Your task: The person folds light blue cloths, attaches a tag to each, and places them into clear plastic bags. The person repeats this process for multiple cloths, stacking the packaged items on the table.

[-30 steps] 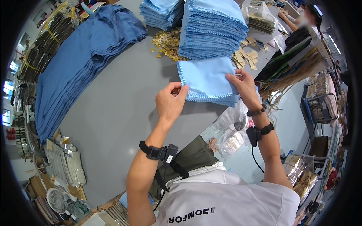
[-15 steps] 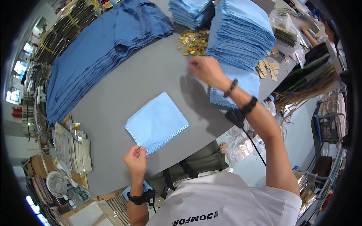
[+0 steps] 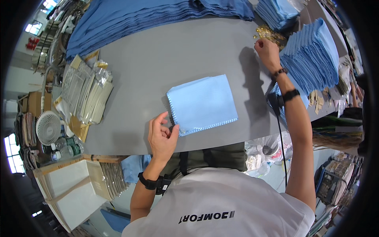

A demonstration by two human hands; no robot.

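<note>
A folded light blue cloth [image 3: 202, 100] with a zigzag edge lies flat on the grey table [image 3: 138, 63]. My left hand [image 3: 160, 138] is open at its lower-left corner, fingertips at or just beside the edge. Up at the right, my right hand [image 3: 267, 54] has curled fingers beside a pile of small gold pieces [image 3: 269, 31]; whatever is between the fingertips is hidden. A tall stack of light blue cloths [image 3: 312, 55] stands right of that hand, and more folded cloth lies under the right forearm.
Dark blue fabric [image 3: 150, 15] spans the back. At left are plastic-wrapped sheets [image 3: 85, 91], a white fan [image 3: 48, 126] and bottles [image 3: 69, 150]. Beige tags [image 3: 316, 100] lie at the right. A white box [image 3: 71, 197] is below the table's left end.
One cloth, first held in both hands, came down-left with my left hand, which has since loosened. My right hand left it for the gold pieces. The view has also swung.
</note>
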